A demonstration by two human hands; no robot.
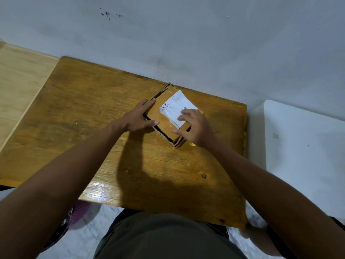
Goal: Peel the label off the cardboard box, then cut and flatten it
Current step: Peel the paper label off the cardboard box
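My right hand [194, 127] covers the near corner of the label [177, 105], and I can't read its print, too small. A yellow-green thing [192, 144] peeks from under that hand; I can't tell what it is. My left hand [139, 117] hides part of the box [164, 116] edge.

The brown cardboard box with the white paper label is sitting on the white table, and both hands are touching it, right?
Not quite. The head view shows the brown cardboard box with its white paper label on the wooden table, not the white one. Left hand and right hand both touch it.
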